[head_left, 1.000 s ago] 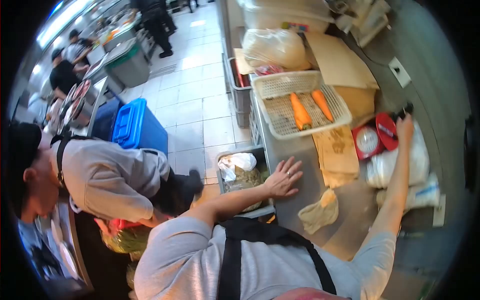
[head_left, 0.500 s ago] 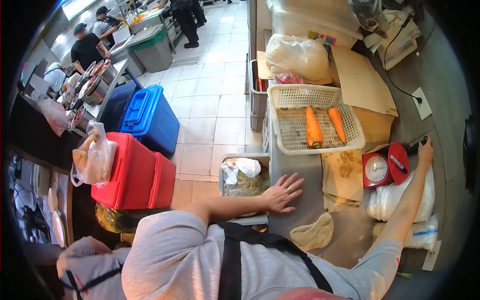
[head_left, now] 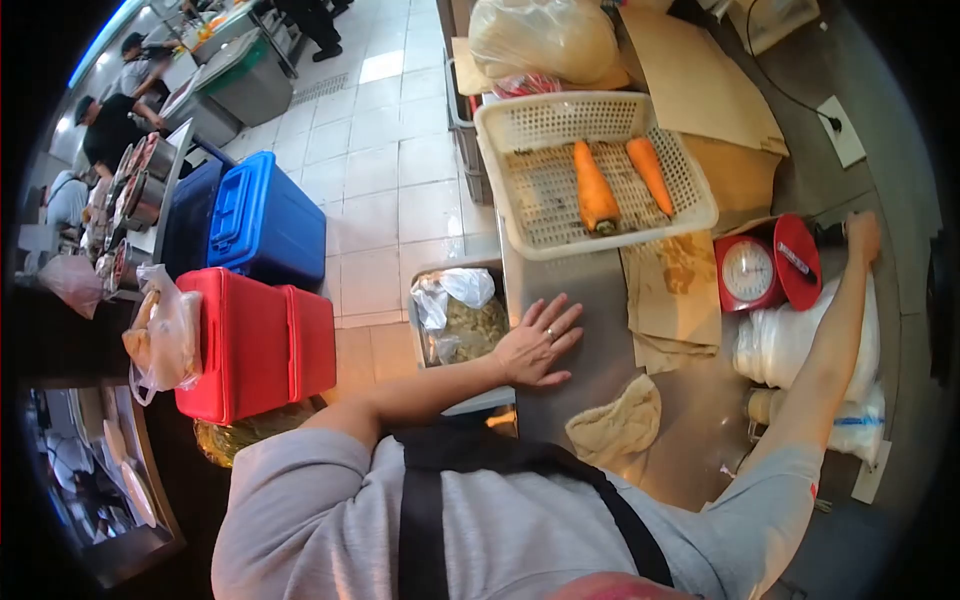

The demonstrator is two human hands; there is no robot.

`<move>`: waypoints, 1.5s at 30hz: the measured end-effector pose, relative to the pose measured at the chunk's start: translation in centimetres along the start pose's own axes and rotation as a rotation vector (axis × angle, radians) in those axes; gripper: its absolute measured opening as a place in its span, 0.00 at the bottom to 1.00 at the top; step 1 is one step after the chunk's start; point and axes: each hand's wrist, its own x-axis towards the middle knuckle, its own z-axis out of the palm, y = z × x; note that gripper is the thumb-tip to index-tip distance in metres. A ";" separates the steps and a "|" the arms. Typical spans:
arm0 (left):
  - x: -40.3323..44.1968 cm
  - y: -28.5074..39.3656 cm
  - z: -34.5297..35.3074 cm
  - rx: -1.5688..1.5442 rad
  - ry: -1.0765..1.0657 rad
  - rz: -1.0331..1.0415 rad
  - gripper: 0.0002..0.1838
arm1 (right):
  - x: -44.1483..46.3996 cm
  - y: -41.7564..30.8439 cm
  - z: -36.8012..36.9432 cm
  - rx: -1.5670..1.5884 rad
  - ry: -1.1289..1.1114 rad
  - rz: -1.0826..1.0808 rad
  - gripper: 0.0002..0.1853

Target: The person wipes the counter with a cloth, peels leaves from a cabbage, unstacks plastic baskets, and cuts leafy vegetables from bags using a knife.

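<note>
My left hand (head_left: 540,341) lies flat with spread fingers on the metal counter (head_left: 585,300), a ring on one finger. Stretched out to the far right, my right hand (head_left: 862,238) is closed beside a dark object (head_left: 828,234) behind the red kitchen scale (head_left: 748,272); what it grips is mostly hidden. Two carrots, a larger carrot (head_left: 596,188) and a slimmer carrot (head_left: 651,176), rest in a white perforated plastic basket (head_left: 497,150). A crumpled beige cloth (head_left: 615,420) is near my left hand. Stained brown cardboard (head_left: 672,290) lies between the basket and the scale.
Below the counter's left edge stands a grey bin (head_left: 422,345) with scraps and a white bag. Further left are a red container (head_left: 240,345) and a blue lidded bin (head_left: 268,220). White plastic bags (head_left: 790,345) lie under my right arm. Other people work in the background.
The view has shifted, so the basket and scale appear higher and further left. My right hand stays at the far side of the scale, and my left hand remains flat on the counter.
</note>
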 end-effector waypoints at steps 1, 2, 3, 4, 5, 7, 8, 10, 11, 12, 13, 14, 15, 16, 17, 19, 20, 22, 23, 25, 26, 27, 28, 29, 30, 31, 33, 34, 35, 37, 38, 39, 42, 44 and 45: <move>-0.1 0.0 0.1 0.014 0.009 -0.003 0.35 | -0.1 -0.4 -0.3 0.012 -0.010 -0.004 0.19; -0.1 -0.1 0.1 0.006 0.005 -0.001 0.35 | -0.2 -0.2 -0.2 0.023 -0.020 -0.008 0.20; -0.2 -0.1 0.1 -0.009 -0.003 -0.006 0.35 | -0.2 0.1 0.1 0.011 -0.032 -0.014 0.20; -0.1 -0.2 0.2 0.006 -0.006 0.000 0.36 | 0.2 0.1 0.3 -0.023 -0.028 -0.026 0.20; 0.0 -0.2 0.3 0.021 -0.005 0.003 0.36 | 1.0 -0.1 0.4 -0.056 -0.021 -0.042 0.21; 0.0 -0.4 0.5 0.017 -0.011 -0.021 0.37 | 2.2 1.2 1.0 -0.123 0.001 -0.115 0.23; 0.1 -0.4 0.3 0.014 -0.018 -0.018 0.37 | 2.9 1.8 1.3 -0.120 -0.013 -0.116 0.24; -0.3 -0.2 0.2 -0.011 -0.035 -0.040 0.37 | 1.8 2.3 0.9 -0.173 0.033 -0.095 0.23; -0.3 -0.3 0.1 -0.006 -0.036 -0.034 0.38 | 1.0 1.8 0.3 -0.221 0.106 -0.063 0.21; -0.1 -0.4 0.2 -0.001 -0.040 -0.013 0.38 | 0.5 1.9 -0.8 -0.246 0.184 -0.056 0.21; 0.3 -0.8 0.3 -0.002 -0.036 -0.006 0.38 | 0.7 1.8 -2.4 -0.231 0.267 -0.078 0.21; 0.2 -1.0 0.4 0.000 -0.029 -0.017 0.39 | 0.6 1.7 -4.5 -0.204 0.354 -0.113 0.21; -0.1 -0.5 0.6 -0.016 -0.030 -0.014 0.39 | 0.3 1.6 -6.7 -0.184 0.429 -0.141 0.21; 0.1 -0.1 0.2 0.032 -0.055 -0.015 0.39 | 0.4 0.5 -9.6 -0.158 0.515 -0.174 0.21; 0.5 0.0 0.0 0.026 -0.050 0.033 0.39 | 0.2 -0.4 -12.6 -0.135 0.585 -0.199 0.22; 0.3 -0.1 0.1 0.039 -0.064 -0.001 0.40 | -0.7 -1.6 -17.2 -0.099 0.698 -0.241 0.22; 0.3 -0.1 0.1 0.036 -0.053 0.001 0.40 | -0.9 -1.8 -18.8 -0.080 0.743 -0.253 0.22; 0.3 -0.1 0.1 0.044 -0.054 0.016 0.40 | -2.2 -2.0 -21.7 -0.078 0.807 -0.284 0.22; 0.2 0.0 0.1 0.055 -0.053 0.000 0.40 | -3.0 -2.1 -22.8 -0.063 0.829 -0.305 0.22; 0.0 -0.1 0.2 0.046 -0.033 0.016 0.40 | -4.6 -1.6 -25.3 -0.062 0.836 -0.322 0.22; 0.0 -0.2 0.3 0.043 -0.011 0.021 0.40 | -5.6 -1.0 -26.8 -0.084 0.824 -0.312 0.22; 0.1 -0.2 0.2 0.028 -0.032 0.042 0.40 | -7.2 -0.1 -28.1 -0.007 0.772 -0.395 0.20; 0.1 -0.2 -0.1 -0.007 0.006 0.052 0.38 | -9.7 0.5 -29.0 0.069 0.706 -0.472 0.18; -0.2 -0.3 -0.2 -0.047 0.035 0.061 0.37 | -12.4 0.8 -29.4 0.039 0.666 -0.454 0.18; -0.5 -0.8 0.3 -0.077 -0.008 0.085 0.37 | -16.1 0.0 -30.1 0.259 0.543 -0.353 0.17; -0.4 -1.7 0.8 -0.218 0.056 0.135 0.34 | -19.4 -0.2 -31.0 0.475 0.428 -0.236 0.16; -0.9 -3.6 0.4 -0.541 0.165 0.221 0.25 | -22.7 0.9 -33.8 0.680 -0.231 -0.008 0.15; -2.0 -4.4 -0.9 -0.561 0.194 0.249 0.22 | -25.1 1.8 -31.4 0.474 0.224 -0.649 0.16; -3.2 -5.5 -2.2 -0.580 0.225 0.278 0.19 | -28.0 3.3 -29.3 0.193 0.664 -1.275 0.17; -6.6 -8.2 -3.7 -0.632 0.206 0.251 0.15 | -34.4 13.0 -26.5 0.866 0.103 -0.054 0.15; -8.5 -10.2 -4.1 -0.647 0.172 0.235 0.14 | -37.6 17.8 -25.2 1.094 0.076 0.472 0.15; -10.6 -12.3 -4.4 -0.636 0.133 0.171 0.13 | -42.5 15.7 -25.2 1.219 0.011 0.538 0.12; -15.5 -18.9 -5.3 -0.618 0.035 -0.009 0.10 | -55.5 7.6 -24.1 1.446 -0.075 0.753 0.10; -17.9 -22.5 -6.6 -0.645 0.007 -0.148 0.10 | -62.5 3.8 -22.2 1.496 -0.171 0.867 0.13; -18.7 -24.4 -7.2 -0.632 0.029 -0.158 0.10 | -65.6 1.9 -21.3 1.548 -0.254 0.912 0.13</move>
